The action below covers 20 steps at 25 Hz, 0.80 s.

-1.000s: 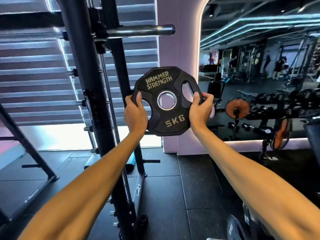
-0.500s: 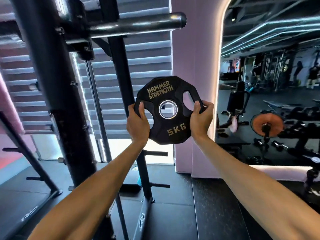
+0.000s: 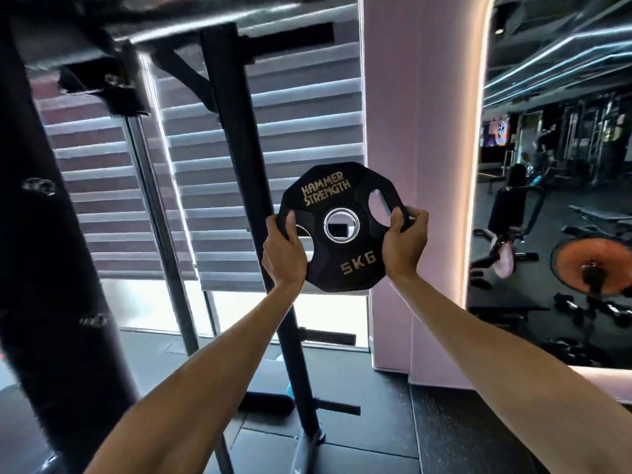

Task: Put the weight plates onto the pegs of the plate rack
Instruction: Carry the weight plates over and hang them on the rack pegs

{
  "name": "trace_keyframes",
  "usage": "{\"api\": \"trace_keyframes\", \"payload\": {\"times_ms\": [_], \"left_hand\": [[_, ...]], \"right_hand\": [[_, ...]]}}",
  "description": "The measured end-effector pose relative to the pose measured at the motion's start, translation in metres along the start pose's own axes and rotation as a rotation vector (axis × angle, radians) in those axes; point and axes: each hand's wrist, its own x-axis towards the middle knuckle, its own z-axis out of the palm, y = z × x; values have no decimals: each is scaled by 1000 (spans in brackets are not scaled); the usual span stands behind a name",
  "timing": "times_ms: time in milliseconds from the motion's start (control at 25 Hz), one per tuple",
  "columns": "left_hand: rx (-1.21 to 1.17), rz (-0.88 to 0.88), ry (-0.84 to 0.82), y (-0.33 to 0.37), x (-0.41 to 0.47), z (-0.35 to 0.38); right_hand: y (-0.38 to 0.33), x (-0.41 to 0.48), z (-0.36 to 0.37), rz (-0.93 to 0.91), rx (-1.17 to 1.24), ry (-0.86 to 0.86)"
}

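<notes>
A black 5 kg weight plate (image 3: 337, 196) with gold lettering and a steel-ringed centre hole is held upright in front of me. My left hand (image 3: 284, 249) grips its left edge through a cut-out, and my right hand (image 3: 403, 242) grips its right edge through another cut-out. The black rack upright (image 3: 239, 159) stands just behind and left of the plate. A short black peg (image 3: 330, 336) sticks out to the right of the upright, well below the plate. A second peg (image 3: 337, 409) sits lower, near the floor.
A thick black post (image 3: 44, 268) fills the left side close to me, with a bar (image 3: 191, 18) crossing overhead. A pink pillar (image 3: 420, 131) stands right of the plate. A mirror (image 3: 561, 200) on the right reflects gym equipment. Window blinds hang behind the rack.
I have come closer to the rack and the view has tilted: the overhead bar has slid to the top edge. The plate stays gripped in both hands, now further right of the upright.
</notes>
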Motion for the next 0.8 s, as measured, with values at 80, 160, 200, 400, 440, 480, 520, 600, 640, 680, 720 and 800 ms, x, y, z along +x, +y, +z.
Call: {"api": "trace_keyframes", "payload": {"times_ms": [80, 160, 200, 400, 440, 480, 520, 600, 640, 680, 720, 800], "left_hand": [[23, 8, 3, -10, 6, 24], [22, -1, 26, -19, 9, 52], [25, -7, 40, -24, 10, 65], [106, 7, 99, -53, 12, 141], [133, -2, 105, -58, 13, 157], [150, -13, 107, -64, 13, 172], [159, -18, 111, -69, 13, 186], [184, -31, 128, -80, 13, 212], [201, -40, 139, -85, 13, 224], [216, -53, 149, -88, 14, 233], [227, -57, 157, -93, 16, 241], [247, -44, 163, -101, 20, 255]], "right_hand": [[28, 16, 11, 0, 23, 6], [61, 36, 23, -6, 50, -8], [78, 46, 29, -6, 59, -18], [158, 96, 51, 2, 57, -59], [174, 106, 55, 9, 57, -76], [190, 116, 59, 10, 54, -91], [205, 126, 63, 6, 52, -105], [232, 142, 72, 16, 49, -133], [246, 149, 77, 33, 47, -147], [260, 154, 82, 49, 52, -159], [271, 157, 87, 67, 60, -172], [287, 164, 95, 98, 75, -197]]}}
